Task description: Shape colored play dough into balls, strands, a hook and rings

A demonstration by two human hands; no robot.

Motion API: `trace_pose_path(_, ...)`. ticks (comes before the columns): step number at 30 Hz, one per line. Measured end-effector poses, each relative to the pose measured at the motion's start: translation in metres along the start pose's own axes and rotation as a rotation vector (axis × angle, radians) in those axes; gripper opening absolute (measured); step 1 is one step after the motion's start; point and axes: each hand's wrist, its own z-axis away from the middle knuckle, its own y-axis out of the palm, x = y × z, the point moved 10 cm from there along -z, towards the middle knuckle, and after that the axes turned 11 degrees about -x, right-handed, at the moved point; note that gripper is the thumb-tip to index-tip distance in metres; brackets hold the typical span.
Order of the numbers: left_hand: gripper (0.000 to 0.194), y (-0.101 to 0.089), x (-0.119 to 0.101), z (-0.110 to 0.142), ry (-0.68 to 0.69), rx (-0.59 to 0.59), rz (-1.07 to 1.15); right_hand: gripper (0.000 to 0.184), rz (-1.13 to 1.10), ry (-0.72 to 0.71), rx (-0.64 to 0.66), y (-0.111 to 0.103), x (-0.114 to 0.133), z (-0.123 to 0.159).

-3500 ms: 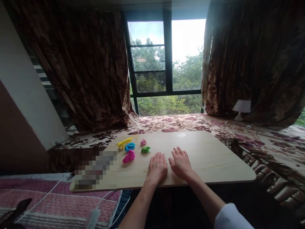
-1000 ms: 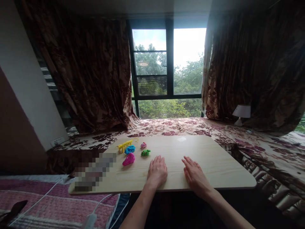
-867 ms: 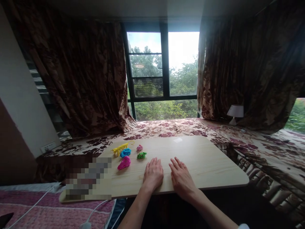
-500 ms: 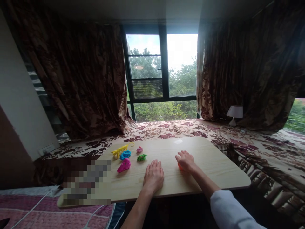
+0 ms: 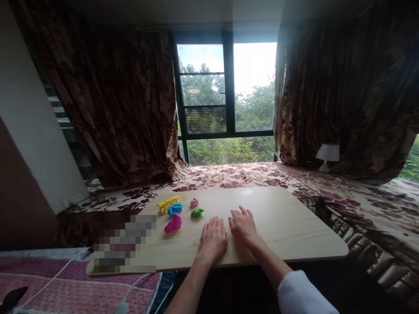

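Note:
My left hand lies palm down on the light wooden table, fingers stretched out and close together. Just to its right, my right hand is also palm down, its fingers somewhat bent and apart. Whatever is beneath either palm is hidden; no orange shows around them now. Left of my hands sit several soft, clay-like shapes: a green one, a small pink one, a magenta lump, a blue one and a yellow one with leg-like bits and a thin curled tail.
A blurred patch covers the table's left end. Behind the table runs a ledge with flowered cloth, below a window. A white lamp stands at the right. A pink quilt with a white cable lies lower left.
My right hand has moved left, close beside my left hand. The orange piece that showed under it before is out of sight. The view has shifted slightly.

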Motion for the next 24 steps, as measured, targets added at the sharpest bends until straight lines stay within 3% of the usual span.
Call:
trace_pose_path(4,0.043,-0.003,0.001,0.0,-0.01,-0.016,0.021,0.042,0.022,0.072,0.063,0.008,-0.043,-0.023)
trace_pose_path(8,0.043,-0.006,0.0,0.0,-0.02,-0.025,0.036,0.041,0.025,0.017,0.113,-0.003,-0.062,0.012)
trace_pose_path(12,0.043,-0.008,-0.001,0.001,-0.023,-0.034,0.024,0.045,0.043,-0.163,0.034,-0.022,-0.037,0.06)
trace_pose_path(15,0.043,-0.006,0.0,0.001,-0.025,-0.017,0.01,0.046,0.034,-0.246,-0.008,-0.019,-0.004,0.07)
trace_pose_path(19,0.043,-0.003,0.0,0.0,-0.014,0.002,0.005,0.039,0.017,-0.189,-0.012,-0.003,0.018,0.031)
trace_pose_path(21,0.043,-0.003,0.0,-0.001,-0.011,-0.001,0.005,0.038,0.027,-0.058,0.027,0.006,0.003,0.003)
trace_pose_path(24,0.043,-0.003,0.0,-0.001,-0.016,-0.002,0.014,0.044,0.039,0.021,0.073,0.008,-0.028,-0.021)
